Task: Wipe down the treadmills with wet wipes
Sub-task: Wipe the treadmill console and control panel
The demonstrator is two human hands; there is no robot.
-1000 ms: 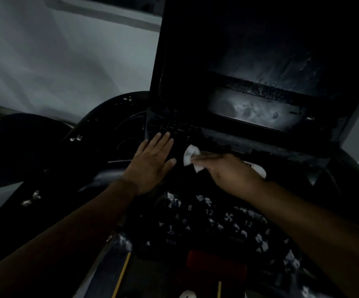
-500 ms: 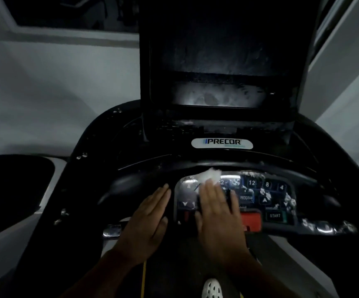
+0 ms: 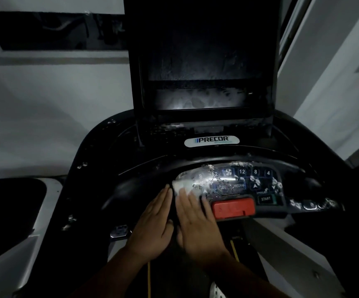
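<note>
Both your hands lie flat on the treadmill console, fingers straight and pointing away from you toward the dark screen. Your left hand rests on the black rim just left of the keypad and holds nothing. The wet wipe is bunched at the keypad's left end, its long axis running roughly side to side; glare on the wet panel blurs its right edge. Your right hand presses it down with only the fingertips over its near edge, so most of the white shows beyond them. Half a second ago the wipe sat further right, at the keypad's top edge, and a gap lay between your hands; now they almost touch along the thumbs. The wipe lies ahead of both hands, just beside your left fingertips. The red stop button sits just right of your right hand.
</note>
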